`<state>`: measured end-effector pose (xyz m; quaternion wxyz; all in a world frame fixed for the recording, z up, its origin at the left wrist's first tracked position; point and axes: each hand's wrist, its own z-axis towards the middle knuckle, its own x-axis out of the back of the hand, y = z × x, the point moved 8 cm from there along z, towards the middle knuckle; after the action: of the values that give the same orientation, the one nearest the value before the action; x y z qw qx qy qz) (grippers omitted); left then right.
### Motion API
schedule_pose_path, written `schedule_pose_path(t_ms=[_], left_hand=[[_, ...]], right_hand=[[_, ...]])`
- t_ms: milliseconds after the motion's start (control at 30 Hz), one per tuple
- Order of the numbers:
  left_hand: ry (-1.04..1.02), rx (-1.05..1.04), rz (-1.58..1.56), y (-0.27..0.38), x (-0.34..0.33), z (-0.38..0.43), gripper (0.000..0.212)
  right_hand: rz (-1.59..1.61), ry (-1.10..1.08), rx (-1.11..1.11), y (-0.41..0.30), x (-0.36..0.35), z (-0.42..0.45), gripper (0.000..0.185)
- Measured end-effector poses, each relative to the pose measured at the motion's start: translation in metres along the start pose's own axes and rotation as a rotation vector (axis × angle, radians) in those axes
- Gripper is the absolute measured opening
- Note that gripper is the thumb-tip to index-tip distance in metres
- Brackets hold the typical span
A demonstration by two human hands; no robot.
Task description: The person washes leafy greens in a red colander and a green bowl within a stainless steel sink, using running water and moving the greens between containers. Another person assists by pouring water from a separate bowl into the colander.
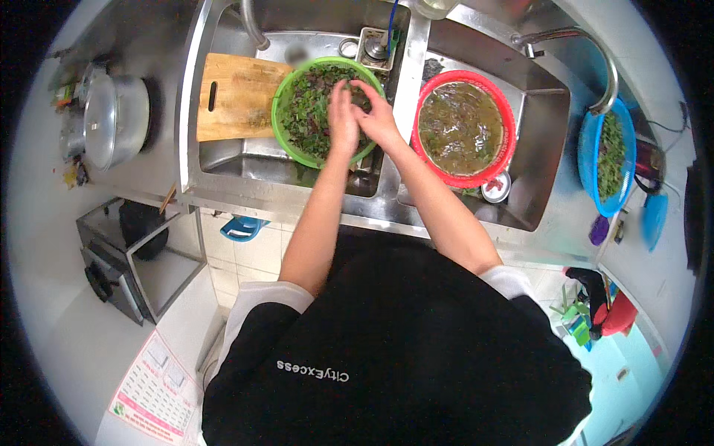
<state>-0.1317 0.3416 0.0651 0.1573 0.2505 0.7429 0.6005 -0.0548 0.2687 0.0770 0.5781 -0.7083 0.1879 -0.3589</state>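
Note:
My left hand (342,120) and my right hand (379,116) are held close together over a green plastic basket (280,136). Its fill is chopped leafy greens (305,114), some of them dark purple. Both palms face inward, and the left hand shows mostly edge-on. A gap parts the thumb and forefinger of the right hand; I make out nothing held in either one. Left of the basket, a wooden cutting board (240,97) lies across the left sink basin (223,161). A red plastic basin or colander (509,134) in the right basin holds murky water with bits of leaves (460,128).
Curved faucets (254,28) (605,61) reach over both basins. A small round dish (496,187) is beside the red rim. On the right counter a blue basket (588,150) holds greens; on the left stands a lidded metal pot (114,120). The steel divider (413,50) separates the basins.

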Motion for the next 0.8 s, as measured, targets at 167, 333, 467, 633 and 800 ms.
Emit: schedule_pose_path(t_ms=[167,333,467,633,800], left_hand=[[0.017,-0.077,0.333,-0.033,0.064,0.036,0.055],[-0.063,0.024,-0.027,-0.061,0.090,0.062,0.035],[-0.058,0.014,-0.019,-0.075,0.100,0.057,0.026],[0.003,0.121,0.082,-0.066,0.098,0.055,0.031],[-0.189,0.104,0.038,-0.061,0.098,0.060,0.018]], right_hand=[[0.018,0.102,-0.160,0.006,-0.026,0.004,0.055],[0.039,0.117,-0.269,-0.007,-0.021,-0.005,0.032],[0.201,0.148,-0.294,-0.045,-0.006,-0.023,0.015],[0.415,0.155,-0.320,-0.034,-0.005,-0.026,0.011],[0.573,0.177,-0.334,-0.043,-0.018,-0.022,0.017]])
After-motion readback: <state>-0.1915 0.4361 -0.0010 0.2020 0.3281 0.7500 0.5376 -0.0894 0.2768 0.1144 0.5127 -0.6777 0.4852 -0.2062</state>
